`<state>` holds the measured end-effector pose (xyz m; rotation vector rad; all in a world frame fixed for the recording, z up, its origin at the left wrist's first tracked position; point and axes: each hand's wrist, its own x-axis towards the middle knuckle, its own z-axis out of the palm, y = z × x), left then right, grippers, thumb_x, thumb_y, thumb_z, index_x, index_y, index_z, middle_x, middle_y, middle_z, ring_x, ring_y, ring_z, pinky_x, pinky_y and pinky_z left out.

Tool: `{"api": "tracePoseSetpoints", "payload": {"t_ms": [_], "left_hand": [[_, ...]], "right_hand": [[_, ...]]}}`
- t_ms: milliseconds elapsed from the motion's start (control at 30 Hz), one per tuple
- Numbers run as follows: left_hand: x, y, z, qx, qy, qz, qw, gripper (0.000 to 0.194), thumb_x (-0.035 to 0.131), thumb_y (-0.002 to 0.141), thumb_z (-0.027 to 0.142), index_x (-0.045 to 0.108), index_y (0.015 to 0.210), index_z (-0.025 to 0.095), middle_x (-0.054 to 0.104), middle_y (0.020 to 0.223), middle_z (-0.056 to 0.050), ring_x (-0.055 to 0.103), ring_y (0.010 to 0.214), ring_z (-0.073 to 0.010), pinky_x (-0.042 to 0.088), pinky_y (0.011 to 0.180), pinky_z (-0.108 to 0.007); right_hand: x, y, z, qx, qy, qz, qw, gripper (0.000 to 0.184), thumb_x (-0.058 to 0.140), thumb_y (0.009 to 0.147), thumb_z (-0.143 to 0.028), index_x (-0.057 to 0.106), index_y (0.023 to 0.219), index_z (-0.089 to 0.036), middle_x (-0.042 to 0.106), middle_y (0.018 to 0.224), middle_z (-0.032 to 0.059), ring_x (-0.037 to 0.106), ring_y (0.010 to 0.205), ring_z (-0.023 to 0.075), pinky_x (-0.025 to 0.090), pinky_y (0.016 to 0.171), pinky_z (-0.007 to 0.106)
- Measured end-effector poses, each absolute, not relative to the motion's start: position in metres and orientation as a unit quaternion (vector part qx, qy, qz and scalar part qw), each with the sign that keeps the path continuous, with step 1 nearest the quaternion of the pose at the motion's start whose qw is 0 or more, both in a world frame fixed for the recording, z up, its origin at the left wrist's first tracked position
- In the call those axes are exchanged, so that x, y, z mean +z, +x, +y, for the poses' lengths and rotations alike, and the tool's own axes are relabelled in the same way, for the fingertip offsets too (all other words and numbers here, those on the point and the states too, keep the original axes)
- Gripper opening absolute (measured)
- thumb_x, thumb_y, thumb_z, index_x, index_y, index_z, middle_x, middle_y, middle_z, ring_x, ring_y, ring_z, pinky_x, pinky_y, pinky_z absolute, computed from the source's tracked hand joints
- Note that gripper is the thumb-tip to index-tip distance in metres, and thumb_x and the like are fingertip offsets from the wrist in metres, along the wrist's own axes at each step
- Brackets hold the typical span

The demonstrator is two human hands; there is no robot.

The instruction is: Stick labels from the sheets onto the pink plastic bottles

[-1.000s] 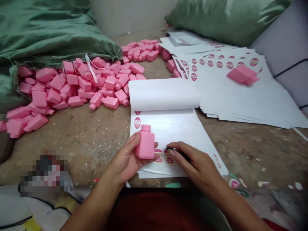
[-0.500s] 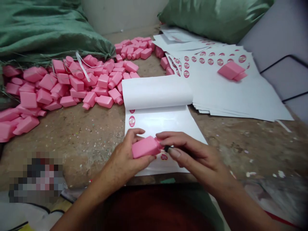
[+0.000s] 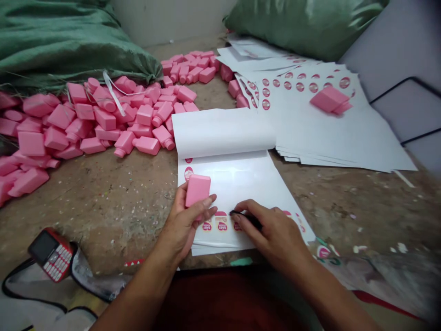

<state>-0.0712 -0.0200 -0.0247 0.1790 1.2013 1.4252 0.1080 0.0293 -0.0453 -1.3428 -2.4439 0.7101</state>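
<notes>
A small pink plastic bottle [image 3: 198, 190] is gripped in my left hand [image 3: 182, 218], its flat face turned up towards me and its neck hidden. My right hand [image 3: 267, 225] is closed around a thin black tool [image 3: 253, 219], whose kind I cannot make out. The tool's tip is at the row of printed labels [image 3: 221, 222] on a white sticker sheet [image 3: 248, 177]. That sheet lies before me with its far end folded over. A few labels show to either side of my right hand; others are hidden under it.
Many pink bottles [image 3: 146, 145] are heaped at the left beside a green sack [image 3: 79, 46]. Stacked label sheets [image 3: 330, 138] lie at the right, with a pink bottle [image 3: 330, 100] on top. Another green sack [image 3: 303, 30] is behind. A red phone [image 3: 51, 253] sits at the near left.
My hands have moved apart. The left has drawn the bottle left and turned it more upright. The right has come away from the bottle's neck, down to the labels with the black tool.
</notes>
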Motion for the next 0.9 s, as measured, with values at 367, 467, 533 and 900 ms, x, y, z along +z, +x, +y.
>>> {"api": "tracePoseSetpoints", "payload": {"t_ms": [367,467,533,900], "left_hand": [[-0.021,-0.071,-0.017,0.614,0.057,0.489,0.616,0.046,0.072,0.080,0.026,0.053,0.121,0.023,0.066,0.115,-0.009,0.062,0.112,-0.0250,0.051,0.095,-0.042],[-0.020,-0.070,-0.016,0.616,0.050,0.489,0.615,0.043,0.072,0.079,0.028,0.056,0.118,0.022,0.066,0.114,-0.009,0.062,0.109,-0.0242,0.051,0.091,-0.039],[-0.020,-0.069,-0.015,0.617,0.051,0.495,0.610,0.044,0.073,0.077,0.028,0.057,0.117,0.021,0.067,0.110,-0.009,0.064,0.101,-0.0221,0.051,0.086,-0.035],[-0.023,-0.067,-0.014,0.618,0.021,0.484,0.619,0.033,0.071,0.079,0.026,0.063,0.111,0.019,0.069,0.111,-0.009,0.062,0.106,-0.0217,0.047,0.095,-0.034]], "right_hand": [[-0.037,0.098,0.026,0.095,-0.399,-0.890,0.199,0.025,0.045,0.095,-0.025,0.065,0.080,-0.020,0.060,0.055,-0.0013,0.040,0.048,0.0174,0.025,0.056,0.029],[-0.038,0.097,0.026,0.095,-0.400,-0.889,0.199,0.025,0.046,0.094,-0.024,0.065,0.080,-0.020,0.059,0.054,-0.0015,0.039,0.048,0.0172,0.025,0.057,0.029],[-0.039,0.096,0.026,0.096,-0.400,-0.890,0.198,0.024,0.046,0.095,-0.024,0.065,0.080,-0.020,0.059,0.054,-0.0016,0.039,0.048,0.0172,0.025,0.057,0.029],[-0.039,0.095,0.027,0.117,-0.405,-0.886,0.192,0.023,0.046,0.094,-0.024,0.064,0.079,-0.020,0.061,0.055,-0.0013,0.045,0.048,0.0178,0.027,0.055,0.029]]}}
